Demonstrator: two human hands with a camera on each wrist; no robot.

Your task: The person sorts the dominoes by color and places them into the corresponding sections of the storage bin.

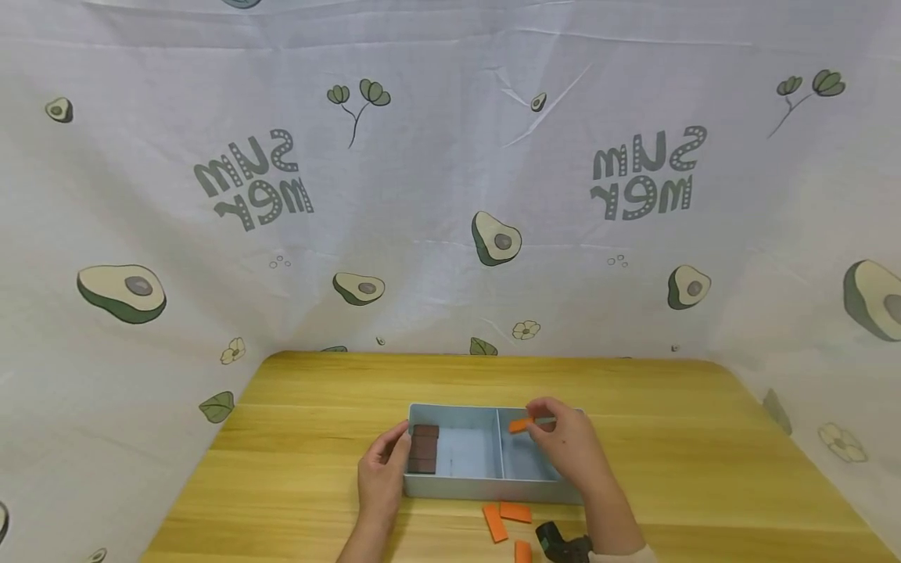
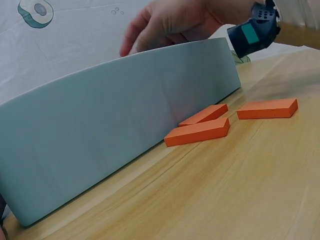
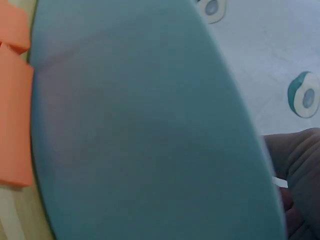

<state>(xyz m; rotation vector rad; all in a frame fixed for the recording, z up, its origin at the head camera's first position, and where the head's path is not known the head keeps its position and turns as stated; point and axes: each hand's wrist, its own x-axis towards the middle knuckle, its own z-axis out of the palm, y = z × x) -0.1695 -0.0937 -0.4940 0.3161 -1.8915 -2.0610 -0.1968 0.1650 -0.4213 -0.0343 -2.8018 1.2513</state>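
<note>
A light blue box [image 1: 486,489] with a divider stands on the table. My left hand [image 1: 380,473] rests against its left end, thumb and fingers bent towards the wall; the left wrist view barely shows them. Over the right compartment, my right hand [image 1: 568,446] pinches an orange block [image 1: 519,425] between thumb and fingers. In the right wrist view the box wall [image 3: 150,110] covers most of this hand [image 3: 302,175]. Dark brown blocks [image 1: 423,450] lie in a column along the left compartment's left side. Something brown [image 1: 547,426] shows partly behind my right fingers.
Three orange blocks lie on the table before the box: one slanted [image 1: 495,523], one beside it [image 1: 516,512], one nearer me [image 1: 522,551]. A dark device [image 1: 559,543] is on my right wrist. Behind the wooden table [image 1: 317,391] hangs a printed cloth [image 1: 422,180].
</note>
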